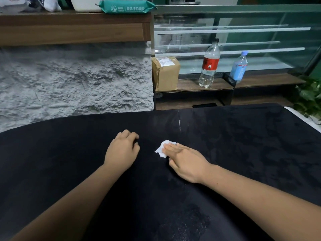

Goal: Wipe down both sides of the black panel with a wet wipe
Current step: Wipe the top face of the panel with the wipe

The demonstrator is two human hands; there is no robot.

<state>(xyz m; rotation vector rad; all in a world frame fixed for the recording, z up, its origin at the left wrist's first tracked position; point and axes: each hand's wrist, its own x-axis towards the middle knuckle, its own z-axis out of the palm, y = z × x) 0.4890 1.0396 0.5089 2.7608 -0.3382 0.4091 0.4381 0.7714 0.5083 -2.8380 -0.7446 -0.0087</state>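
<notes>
A black panel (243,153) lies flat and fills the lower frame, running out of view at the left, right and near sides. Only its far edge shows, curving from the left up to a rounded corner at the far right. A crumpled white wet wipe (161,149) sits on the panel near its middle, well back from that far edge, with bare black surface open all around it. The right hand (185,162) covers the wipe's right side, its grip spread flat, and straight fingers (171,147) press the wipe onto the panel. The left hand (121,152) rests on the panel just left of the wipe, apart from it, its grip loosely curled and holding nothing. Dull smears mottle the panel to the right of the right hand, and a thin pale streak (179,124) marks the surface beyond the wipe.

Past the far edge stands a rough grey wall (69,80) under a wooden shelf (69,30) bearing a green pack of wipes (127,6). To the right, a wooden ledge (191,85) before a glass display case (234,32) carries a cardboard box (166,73), a red-labelled bottle (209,65) and a blue-labelled bottle (238,67). A leafy plant (309,96) stands beyond the panel's far right corner.
</notes>
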